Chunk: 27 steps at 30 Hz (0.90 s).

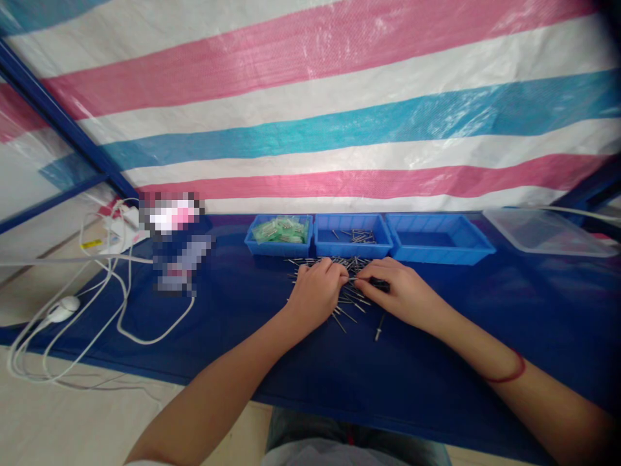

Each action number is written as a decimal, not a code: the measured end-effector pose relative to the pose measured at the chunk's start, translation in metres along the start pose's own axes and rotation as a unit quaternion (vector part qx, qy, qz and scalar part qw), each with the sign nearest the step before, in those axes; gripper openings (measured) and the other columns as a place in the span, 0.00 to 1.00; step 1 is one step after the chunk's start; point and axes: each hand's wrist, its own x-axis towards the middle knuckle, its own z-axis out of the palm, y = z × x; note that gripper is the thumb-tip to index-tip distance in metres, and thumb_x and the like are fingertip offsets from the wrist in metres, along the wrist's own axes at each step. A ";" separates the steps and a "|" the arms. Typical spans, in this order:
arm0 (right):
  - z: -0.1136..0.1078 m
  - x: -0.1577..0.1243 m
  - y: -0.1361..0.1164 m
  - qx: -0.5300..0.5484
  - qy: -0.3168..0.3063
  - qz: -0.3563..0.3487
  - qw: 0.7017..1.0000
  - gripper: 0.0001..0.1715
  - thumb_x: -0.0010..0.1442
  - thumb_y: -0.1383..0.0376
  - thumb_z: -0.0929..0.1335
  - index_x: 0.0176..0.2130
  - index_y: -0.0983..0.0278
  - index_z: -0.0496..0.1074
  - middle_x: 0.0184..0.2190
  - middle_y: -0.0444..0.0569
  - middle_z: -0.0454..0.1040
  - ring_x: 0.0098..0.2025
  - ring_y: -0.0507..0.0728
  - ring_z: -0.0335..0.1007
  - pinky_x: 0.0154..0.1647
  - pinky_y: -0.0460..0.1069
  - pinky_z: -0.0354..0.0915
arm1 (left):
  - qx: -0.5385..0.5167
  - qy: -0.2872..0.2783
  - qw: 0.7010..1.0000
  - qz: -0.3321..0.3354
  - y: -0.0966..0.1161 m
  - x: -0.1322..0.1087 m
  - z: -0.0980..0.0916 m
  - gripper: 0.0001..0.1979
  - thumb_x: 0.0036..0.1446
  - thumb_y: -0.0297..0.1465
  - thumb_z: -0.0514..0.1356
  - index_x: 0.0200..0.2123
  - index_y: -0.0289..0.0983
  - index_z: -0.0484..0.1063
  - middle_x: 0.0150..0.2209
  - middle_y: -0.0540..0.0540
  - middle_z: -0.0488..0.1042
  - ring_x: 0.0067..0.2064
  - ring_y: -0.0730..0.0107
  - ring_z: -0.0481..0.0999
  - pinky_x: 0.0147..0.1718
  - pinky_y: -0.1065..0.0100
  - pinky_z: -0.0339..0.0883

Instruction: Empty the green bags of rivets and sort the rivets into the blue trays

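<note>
where the pile of rivet-like metal pins (356, 299) is spread on the blue table (436, 369), both bare hands are held close together. the left hand (317, 288) is placed over the left side of the pile, its fingers curled toward the right hand; whether a pin is pinched there cannot be told, as the fingertips are partly hidden. by the right hand (400, 288), at the right edge of the pile, a small black handle (380, 283) is gripped between thumb and bent fingers. a sliver of thin metal is seen between the 2 hands, but what it belongs to cannot be made out. 1 single pin (378, 333) is set apart, just in front of the pile and to its right. behind the pile, 3 blue bins are lined up: in the left bin (276, 250), green-tinted plastic packets (286, 230) are heaped; in the middle bin (352, 250), more pins are scattered; the right bin (444, 254) is placed farthest to the right. well to the left of the pile, white cables (122, 309) are strewn. behind everything, a striped plastic sheet (310, 145) is hung.
</note>
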 end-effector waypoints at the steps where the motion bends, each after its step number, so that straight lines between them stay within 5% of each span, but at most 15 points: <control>1: 0.000 0.000 0.000 0.006 0.002 0.006 1.000 0.09 0.61 0.64 0.65 0.32 0.60 0.74 0.30 0.47 0.77 0.34 0.56 0.70 0.39 0.53 0.64 | -0.008 0.004 1.000 0.000 0.000 0.000 -0.001 0.11 0.68 0.32 0.47 0.41 0.38 0.68 0.40 0.47 0.71 0.43 0.66 0.71 0.40 0.64 0.57; 11: -0.002 -0.002 -0.001 0.060 0.068 0.016 0.996 0.08 0.62 0.62 0.65 0.34 0.60 0.73 0.35 0.49 0.77 0.38 0.58 0.70 0.41 0.54 0.65 | -0.109 0.069 0.991 0.022 -0.001 0.002 0.000 0.13 0.66 0.36 0.51 0.47 0.38 0.69 0.42 0.45 0.71 0.43 0.67 0.71 0.42 0.67 0.62; 20: -0.003 -0.002 -0.011 0.110 0.110 0.075 0.985 0.12 0.61 0.56 0.66 0.34 0.60 0.73 0.29 0.47 0.74 0.29 0.54 0.68 0.29 0.49 0.64 | -0.205 0.109 0.972 0.044 -0.001 0.003 0.002 0.12 0.65 0.36 0.53 0.39 0.36 0.73 0.37 0.46 0.71 0.40 0.69 0.72 0.40 0.70 0.65; 27: -0.001 -0.004 -0.011 0.131 0.109 0.049 0.984 0.07 0.61 0.61 0.66 0.35 0.61 0.73 0.29 0.46 0.73 0.28 0.53 0.66 0.28 0.49 0.62 | -0.202 0.098 0.973 0.053 0.001 0.004 0.004 0.12 0.63 0.38 0.55 0.37 0.37 0.74 0.35 0.46 0.70 0.39 0.69 0.71 0.39 0.69 0.65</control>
